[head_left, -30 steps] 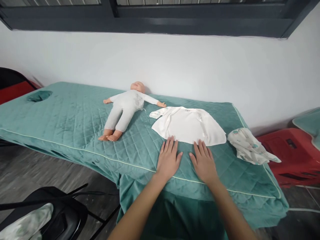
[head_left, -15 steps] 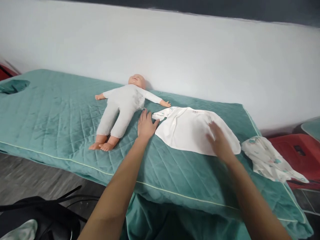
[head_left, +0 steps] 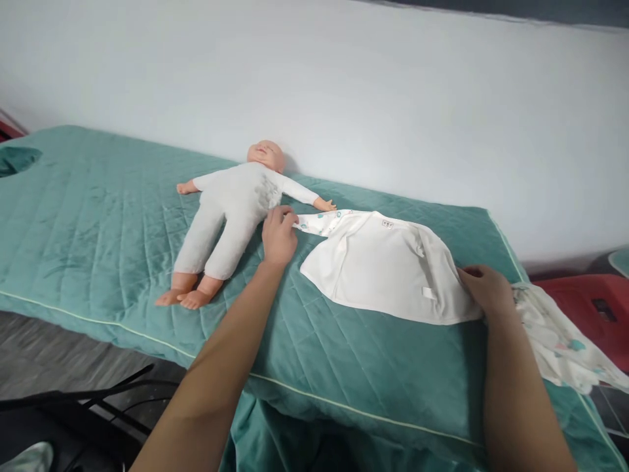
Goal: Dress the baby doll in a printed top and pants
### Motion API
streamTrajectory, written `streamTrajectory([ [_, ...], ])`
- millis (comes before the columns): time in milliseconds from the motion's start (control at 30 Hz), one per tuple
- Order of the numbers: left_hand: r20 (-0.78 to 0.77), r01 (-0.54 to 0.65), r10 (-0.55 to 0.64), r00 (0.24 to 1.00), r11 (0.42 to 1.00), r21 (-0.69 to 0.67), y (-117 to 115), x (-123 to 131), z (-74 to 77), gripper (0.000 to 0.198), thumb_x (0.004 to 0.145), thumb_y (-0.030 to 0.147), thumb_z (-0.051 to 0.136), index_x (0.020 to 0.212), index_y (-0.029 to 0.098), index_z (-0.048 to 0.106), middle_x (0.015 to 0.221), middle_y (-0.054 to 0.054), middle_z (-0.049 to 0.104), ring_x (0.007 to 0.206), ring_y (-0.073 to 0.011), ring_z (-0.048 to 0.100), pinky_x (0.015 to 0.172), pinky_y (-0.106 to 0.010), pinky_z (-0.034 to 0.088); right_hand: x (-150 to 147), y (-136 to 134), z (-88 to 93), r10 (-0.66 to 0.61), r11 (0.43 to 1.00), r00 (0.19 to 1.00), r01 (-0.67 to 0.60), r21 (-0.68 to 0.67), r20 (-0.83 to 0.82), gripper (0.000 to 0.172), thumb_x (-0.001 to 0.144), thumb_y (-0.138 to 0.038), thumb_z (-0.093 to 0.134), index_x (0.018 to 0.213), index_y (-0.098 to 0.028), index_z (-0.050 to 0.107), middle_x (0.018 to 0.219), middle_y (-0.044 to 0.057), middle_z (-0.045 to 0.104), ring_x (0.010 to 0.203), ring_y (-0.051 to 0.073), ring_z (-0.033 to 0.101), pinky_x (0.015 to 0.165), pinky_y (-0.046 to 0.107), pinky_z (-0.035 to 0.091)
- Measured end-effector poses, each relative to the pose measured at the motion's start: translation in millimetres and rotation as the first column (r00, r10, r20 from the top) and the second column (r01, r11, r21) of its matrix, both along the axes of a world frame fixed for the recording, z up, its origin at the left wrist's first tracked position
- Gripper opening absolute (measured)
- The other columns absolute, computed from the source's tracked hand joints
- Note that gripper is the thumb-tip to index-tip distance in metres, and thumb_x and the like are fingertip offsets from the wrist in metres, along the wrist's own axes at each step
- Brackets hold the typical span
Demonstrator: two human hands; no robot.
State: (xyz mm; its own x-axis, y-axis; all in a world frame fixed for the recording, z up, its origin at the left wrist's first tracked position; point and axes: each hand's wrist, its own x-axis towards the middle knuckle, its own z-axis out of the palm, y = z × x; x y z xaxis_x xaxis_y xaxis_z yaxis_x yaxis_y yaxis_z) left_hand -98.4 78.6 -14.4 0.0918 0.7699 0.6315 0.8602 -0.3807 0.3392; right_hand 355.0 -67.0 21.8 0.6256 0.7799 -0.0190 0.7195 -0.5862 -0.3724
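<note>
A white baby shirt (head_left: 383,265) lies spread on a teal quilted bed (head_left: 98,216). My left hand (head_left: 278,235) pinches the shirt's left sleeve end, close to the doll's outstretched hand. My right hand (head_left: 486,288) is closed on the shirt's right edge. A baby doll (head_left: 230,203) in a pale grey suit lies on its back to the left, head toward the wall.
A patterned white cloth (head_left: 560,337) lies at the bed's right end, just past my right hand. A red seat (head_left: 584,301) stands beyond it. Dark chair parts (head_left: 73,406) sit on the floor at lower left. A white wall runs behind the bed.
Both hands left the bed's front edge and went to the shirt: the left to its sleeve, the right to its right edge. The view shifted down and right.
</note>
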Motion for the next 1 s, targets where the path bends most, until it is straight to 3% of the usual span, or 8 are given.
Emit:
streamTrajectory([
  [200,0.011,-0.155,0.158,0.987,0.98,-0.124,-5,5,3.3,0.026,0.092,0.012,0.044,0.103,0.021,0.066,0.115,-0.012,0.067,0.109,-0.0295,0.061,0.092,-0.041,0.045,-7,-4,10.4,0.028,0.991,0.992,-0.012,0.131,-0.126,0.024,0.076,-0.044,0.068,0.071,-0.021,0.065,0.068,0.004,0.064,0.069,0.021,0.054,0.064,0.033,0.036],
  [333,0.044,-0.262,0.282,0.959,0.931,-0.255,-6,9,5.9,0.032,0.1,0.036,0.043,0.11,0.018,0.067,0.096,-0.014,0.072,0.093,-0.0311,0.066,0.082,-0.04,0.047,-3,-5,11.9,-0.137,0.897,0.909,0.283,0.34,-0.393,0.026,0.069,-0.044,0.077,0.073,-0.022,0.063,0.064,-0.001,0.057,0.063,0.018,0.048,0.06,0.032,0.037],
  [467,0.167,-0.142,0.204,0.965,0.935,-0.325,0,3,1.3,0.032,0.096,0.041,0.052,0.112,0.022,0.071,0.091,-0.008,0.076,0.088,-0.0257,0.068,0.08,-0.034,0.048,4,1,20.9,-0.031,0.853,0.751,0.364,0.374,-0.659,0.018,0.075,-0.034,0.069,0.081,-0.023,0.056,0.065,-0.003,0.056,0.06,0.016,0.051,0.058,0.031,0.045],
  [567,0.243,-0.053,0.138,0.96,0.943,-0.329,4,-3,-4.2,0.033,0.092,0.037,0.055,0.115,0.023,0.074,0.104,-0.005,0.077,0.094,-0.0224,0.068,0.086,-0.032,0.05,10,9,33.7,0.013,0.869,0.745,0.321,0.376,-0.667,0.01,0.08,-0.028,0.064,0.08,-0.022,0.056,0.068,-0.001,0.058,0.06,0.015,0.053,0.061,0.03,0.046],
  [667,0.233,-0.026,0.107,0.967,0.945,-0.326,7,-6,-6.6,0.034,0.091,0.029,0.054,0.114,0.02,0.076,0.112,-0.007,0.076,0.102,-0.0227,0.067,0.094,-0.034,0.05,21,23,46.6,-0.008,0.865,0.804,0.304,0.4,-0.594,0.01,0.077,-0.023,0.071,0.079,-0.02,0.062,0.069,-0.002,0.057,0.059,0.013,0.049,0.064,0.031,0.041],
  [767,0.192,-0.026,0.083,0.978,0.959,-0.283,9,-6,-6.7,0.035,0.09,0.025,0.052,0.114,0.017,0.076,0.111,-0.009,0.075,0.102,-0.0233,0.067,0.094,-0.035,0.05,37,40,50.4,-0.056,0.903,0.953,0.176,0.392,-0.299,0.009,0.075,-0.021,0.075,0.082,-0.019,0.069,0.078,0.002,0.065,0.068,0.014,0.05,0.072,0.033,0.038],
  [867,0.169,-0.031,0.075,0.983,0.967,-0.252,10,-6,-7.1,0.035,0.09,0.024,0.051,0.113,0.015,0.076,0.109,-0.01,0.074,0.1,-0.0233,0.066,0.093,-0.035,0.05,49,56,37.9,-0.108,0.937,0.994,0.09,0.338,0.035,0.012,0.083,-0.027,0.07,0.093,-0.021,0.073,0.094,0.008,0.072,0.078,0.018,0.052,0.077,0.035,0.036],
  [1000,0.134,-0.051,0.088,0.987,0.964,-0.259,11,-5,-8.2,0.033,0.09,0.024,0.052,0.113,0.018,0.075,0.11,-0.009,0.072,0.099,-0.0228,0.065,0.092,-0.035,0.05,46,69,9.2,-0.118,0.925,0.974,0.038,0.377,0.192,0.022,0.09,-0.027,0.061,0.104,-0.018,0.074,0.109,0.017,0.073,0.096,0.025,0.055,0.081,0.038,0.034],
])
